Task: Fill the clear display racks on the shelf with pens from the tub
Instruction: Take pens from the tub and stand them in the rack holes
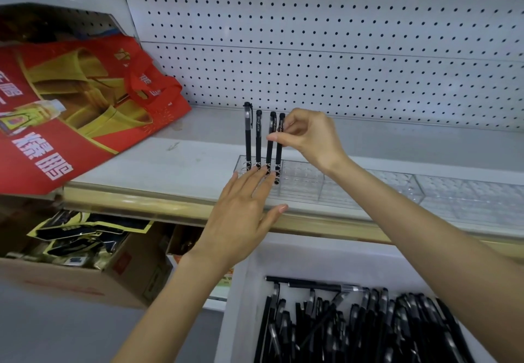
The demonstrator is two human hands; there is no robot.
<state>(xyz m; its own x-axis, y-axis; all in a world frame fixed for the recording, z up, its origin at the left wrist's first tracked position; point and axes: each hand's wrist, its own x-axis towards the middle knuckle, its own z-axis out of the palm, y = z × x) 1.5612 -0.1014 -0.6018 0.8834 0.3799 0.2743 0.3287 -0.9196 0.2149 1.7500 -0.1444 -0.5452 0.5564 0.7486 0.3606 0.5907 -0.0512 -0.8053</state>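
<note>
Several black pens stand upright in the left end of a clear display rack (300,181) on the white shelf (175,169). My right hand (309,135) pinches the rightmost standing pen (279,147) near its cap. My left hand (243,209) lies flat with straight fingers against the rack's front left corner, fingertips at the pens' bases. More clear racks (459,195) stretch along the shelf to the right. A white tub (243,291) below the shelf at lower right holds many black pens (368,325) lying in a heap.
A red and gold bag (73,107) lies on the shelf at left. White pegboard (326,44) backs the shelf. Under the shelf at left stands a cardboard box (85,280) with dark packets.
</note>
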